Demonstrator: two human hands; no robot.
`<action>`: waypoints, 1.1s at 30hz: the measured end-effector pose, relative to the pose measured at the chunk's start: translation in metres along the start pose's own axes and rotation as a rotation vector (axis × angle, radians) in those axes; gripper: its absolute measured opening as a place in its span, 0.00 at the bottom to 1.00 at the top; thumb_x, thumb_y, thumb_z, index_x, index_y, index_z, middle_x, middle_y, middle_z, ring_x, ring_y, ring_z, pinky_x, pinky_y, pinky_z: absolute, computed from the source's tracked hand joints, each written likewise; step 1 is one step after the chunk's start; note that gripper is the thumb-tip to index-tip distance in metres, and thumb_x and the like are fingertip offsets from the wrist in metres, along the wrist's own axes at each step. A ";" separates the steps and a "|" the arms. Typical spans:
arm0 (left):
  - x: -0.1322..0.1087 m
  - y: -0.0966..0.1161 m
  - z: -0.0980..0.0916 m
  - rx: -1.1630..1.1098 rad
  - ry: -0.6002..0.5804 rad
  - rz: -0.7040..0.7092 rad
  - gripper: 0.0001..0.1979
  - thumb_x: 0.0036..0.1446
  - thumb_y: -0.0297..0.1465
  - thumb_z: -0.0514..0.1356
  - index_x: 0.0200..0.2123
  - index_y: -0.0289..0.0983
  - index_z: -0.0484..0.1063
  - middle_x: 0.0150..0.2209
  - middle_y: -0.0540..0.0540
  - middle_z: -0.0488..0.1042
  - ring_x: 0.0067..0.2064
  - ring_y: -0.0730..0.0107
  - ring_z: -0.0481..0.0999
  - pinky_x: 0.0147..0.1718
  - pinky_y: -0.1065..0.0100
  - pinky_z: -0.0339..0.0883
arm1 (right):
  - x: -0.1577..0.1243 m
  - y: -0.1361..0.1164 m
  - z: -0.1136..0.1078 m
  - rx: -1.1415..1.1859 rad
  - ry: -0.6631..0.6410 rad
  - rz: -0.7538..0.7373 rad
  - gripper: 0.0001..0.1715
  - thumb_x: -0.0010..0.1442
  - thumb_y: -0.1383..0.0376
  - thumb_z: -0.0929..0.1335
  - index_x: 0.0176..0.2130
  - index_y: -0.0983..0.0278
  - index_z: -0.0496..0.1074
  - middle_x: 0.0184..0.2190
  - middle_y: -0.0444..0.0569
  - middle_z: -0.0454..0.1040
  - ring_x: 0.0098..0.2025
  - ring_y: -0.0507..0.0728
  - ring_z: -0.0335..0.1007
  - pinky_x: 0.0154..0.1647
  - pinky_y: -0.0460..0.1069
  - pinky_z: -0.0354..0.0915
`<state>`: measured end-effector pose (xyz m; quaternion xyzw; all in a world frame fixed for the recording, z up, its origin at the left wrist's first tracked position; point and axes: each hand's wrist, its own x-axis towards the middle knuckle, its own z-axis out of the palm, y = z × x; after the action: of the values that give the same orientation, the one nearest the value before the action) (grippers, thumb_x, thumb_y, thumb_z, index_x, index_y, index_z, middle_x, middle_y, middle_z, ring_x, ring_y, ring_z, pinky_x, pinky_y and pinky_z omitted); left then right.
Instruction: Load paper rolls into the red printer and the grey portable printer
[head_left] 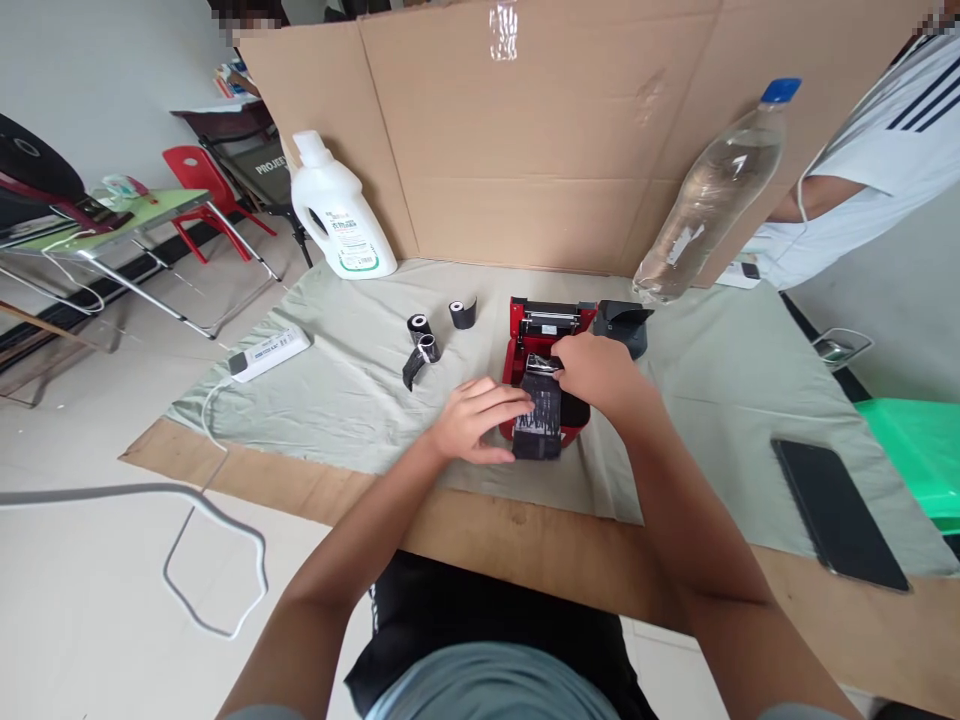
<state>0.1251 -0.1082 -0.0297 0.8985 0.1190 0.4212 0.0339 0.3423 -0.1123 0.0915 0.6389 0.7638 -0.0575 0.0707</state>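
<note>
A small red-and-black printer stands on the cloth with its cover raised. Out of its front hangs a black paper strip with whitish streaks. My left hand is at the strip's left edge, fingers over it and thumb lower down near the edge. Inside the printer's bay, the curled fingers of my right hand grip the end of a roll that the strip runs from; the fingertips are partly hidden. Left of the printer lie small black paper rolls, one partly unwound.
A cardboard panel backs the cloth-covered table. A white detergent jug stands back left; a large water bottle leans back right. A power strip lies left, a phone right. Another person's sleeve shows beyond the panel.
</note>
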 end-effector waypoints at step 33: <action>0.002 0.021 0.016 0.202 -0.028 0.003 0.11 0.69 0.36 0.58 0.51 0.46 0.78 0.41 0.47 0.84 0.38 0.69 0.79 0.35 0.64 0.65 | 0.023 0.045 0.001 0.400 0.419 -0.098 0.19 0.70 0.63 0.61 0.50 0.64 0.78 0.49 0.56 0.79 0.48 0.62 0.73 0.50 0.54 0.66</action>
<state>0.1431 -0.1275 -0.0351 0.9033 0.1588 0.3947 -0.0559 0.3828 -0.0823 0.0865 0.6006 0.7652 -0.0770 -0.2188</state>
